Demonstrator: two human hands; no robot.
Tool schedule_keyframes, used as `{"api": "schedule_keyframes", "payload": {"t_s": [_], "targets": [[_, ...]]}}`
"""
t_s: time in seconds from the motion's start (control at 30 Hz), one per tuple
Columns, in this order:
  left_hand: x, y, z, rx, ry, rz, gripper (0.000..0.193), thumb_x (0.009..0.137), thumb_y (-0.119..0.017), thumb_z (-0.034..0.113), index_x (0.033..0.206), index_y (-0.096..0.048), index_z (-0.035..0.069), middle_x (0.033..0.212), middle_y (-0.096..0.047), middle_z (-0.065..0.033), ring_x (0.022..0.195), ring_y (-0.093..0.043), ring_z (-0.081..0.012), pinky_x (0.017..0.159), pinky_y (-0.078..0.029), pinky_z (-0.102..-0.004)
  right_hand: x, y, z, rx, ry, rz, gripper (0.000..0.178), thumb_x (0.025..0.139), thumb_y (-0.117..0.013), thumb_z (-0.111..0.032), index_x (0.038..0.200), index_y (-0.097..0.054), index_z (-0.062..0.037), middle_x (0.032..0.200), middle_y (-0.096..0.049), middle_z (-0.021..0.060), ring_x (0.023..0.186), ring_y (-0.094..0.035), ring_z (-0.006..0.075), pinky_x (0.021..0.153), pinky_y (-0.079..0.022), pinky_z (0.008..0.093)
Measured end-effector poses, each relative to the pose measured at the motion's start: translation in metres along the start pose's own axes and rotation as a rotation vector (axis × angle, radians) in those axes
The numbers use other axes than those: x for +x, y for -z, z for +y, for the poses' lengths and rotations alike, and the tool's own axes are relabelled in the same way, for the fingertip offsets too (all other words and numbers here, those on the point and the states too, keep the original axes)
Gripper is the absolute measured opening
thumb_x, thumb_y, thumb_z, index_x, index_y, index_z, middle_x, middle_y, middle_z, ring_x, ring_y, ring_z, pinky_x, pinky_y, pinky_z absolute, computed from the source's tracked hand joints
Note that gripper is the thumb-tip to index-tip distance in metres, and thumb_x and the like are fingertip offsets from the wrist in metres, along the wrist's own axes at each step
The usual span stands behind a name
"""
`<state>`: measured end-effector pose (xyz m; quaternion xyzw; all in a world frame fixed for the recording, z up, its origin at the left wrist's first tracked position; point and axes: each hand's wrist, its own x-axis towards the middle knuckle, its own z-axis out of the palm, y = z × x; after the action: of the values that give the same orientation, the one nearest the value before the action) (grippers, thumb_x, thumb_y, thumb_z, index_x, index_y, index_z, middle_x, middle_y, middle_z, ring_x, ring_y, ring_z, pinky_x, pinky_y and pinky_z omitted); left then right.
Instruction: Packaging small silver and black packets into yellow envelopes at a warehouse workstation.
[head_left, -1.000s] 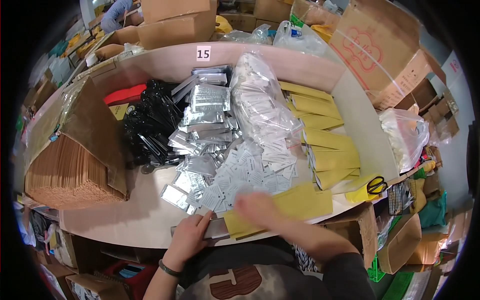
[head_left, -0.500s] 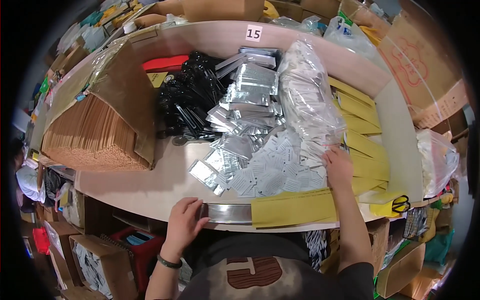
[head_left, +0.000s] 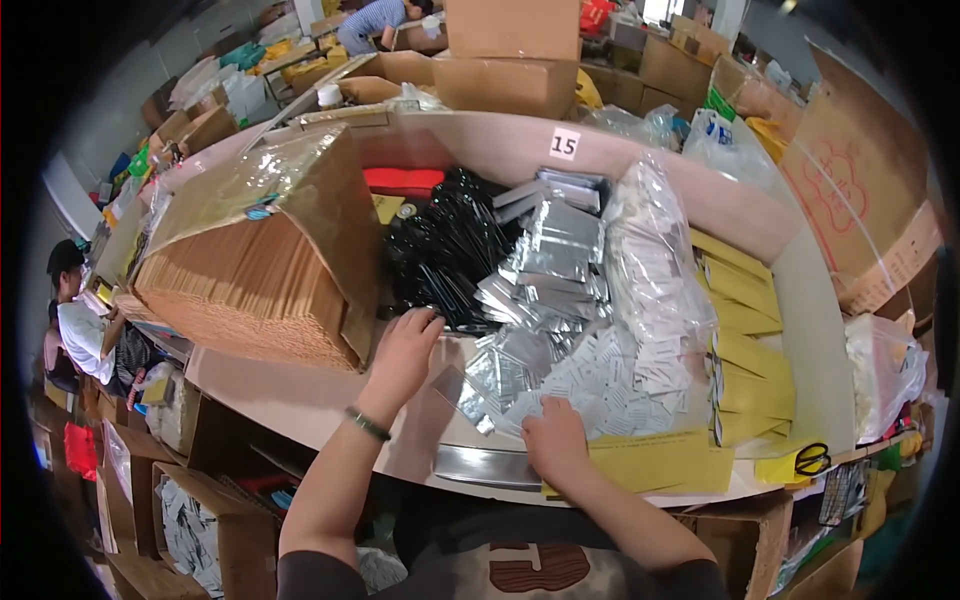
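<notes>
At the lower edge of a heap of glossy black spoon-like sticks (head_left: 450, 240) my left hand (head_left: 403, 350) reaches in, fingers bent; what its fingertips touch is hidden. My right hand (head_left: 556, 438) is curled closed beside the pile of small white printed packets (head_left: 600, 365); whatever it may hold cannot be made out. Just below it, a flat silver metal piece (head_left: 485, 465) lies along the table's front edge. Its right end meets a yellow envelope (head_left: 665, 462), partly covered by my right hand and forearm. Silver foil packets (head_left: 565, 245) lie heaped between the sticks and the white packets.
On the left stands an open carton (head_left: 330, 190) packed with brown sheets. A clear bag of white packets (head_left: 650, 250) and yellow envelopes (head_left: 750, 375) line the right side. Black-handled scissors (head_left: 811, 459) lie at the front right corner. Co-workers are visible beyond the table.
My left hand has left the silver piece and reached forward to the black sticks. My right hand has come back leftward from the white packets to above the silver piece. The view has tilted up.
</notes>
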<state>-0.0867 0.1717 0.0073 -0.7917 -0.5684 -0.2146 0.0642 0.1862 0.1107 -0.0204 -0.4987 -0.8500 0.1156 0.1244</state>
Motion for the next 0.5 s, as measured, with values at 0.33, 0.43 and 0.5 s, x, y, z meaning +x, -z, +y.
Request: {"api": "schedule_keyframes", "payload": {"t_s": [0.33, 0.43, 0.5], "targets": [[0.042, -0.014, -0.042, 0.235, -0.145, -0.108, 0.008, 0.083, -0.055, 0.010, 0.089, -0.060, 0.011, 0.088, -0.054, -0.0067, 0.084, -0.059, -0.0228, 0.074, -0.048, -0.0352, 0.007, 0.018, 0.001, 0.344, 0.051, -0.024, 0.017, 0.088, -0.056, -0.012, 0.100, -0.061, -0.0005, 0.101, -0.059, 0.0207, 0.093, -0.060, 0.0406, 0.079, -0.049, 0.0454], [0.039, 0.009, -0.050, 0.216, -0.352, -0.174, 0.005, 0.079, -0.057, 0.012, 0.084, -0.058, 0.011, 0.086, -0.054, -0.0062, 0.087, -0.058, -0.0228, 0.081, -0.047, -0.0343, 0.041, 0.038, 0.010, 0.442, -0.052, 0.193, 0.013, 0.088, -0.059, -0.012, 0.096, -0.062, -0.0026, 0.102, -0.060, 0.0205, 0.092, -0.061, 0.0393, 0.077, -0.049, 0.0442], [0.039, 0.023, -0.047, 0.244, -0.351, -0.145, 0.006, 0.079, -0.058, 0.014, 0.084, -0.058, 0.011, 0.088, -0.055, -0.0056, 0.090, -0.059, -0.0225, 0.082, -0.047, -0.0339, 0.078, 0.041, 0.030, 0.412, -0.072, 0.168, 0.011, 0.086, -0.063, -0.012, 0.093, -0.064, -0.0026, 0.106, -0.061, 0.0205, 0.094, -0.061, 0.0374, 0.079, -0.049, 0.0448]]}}
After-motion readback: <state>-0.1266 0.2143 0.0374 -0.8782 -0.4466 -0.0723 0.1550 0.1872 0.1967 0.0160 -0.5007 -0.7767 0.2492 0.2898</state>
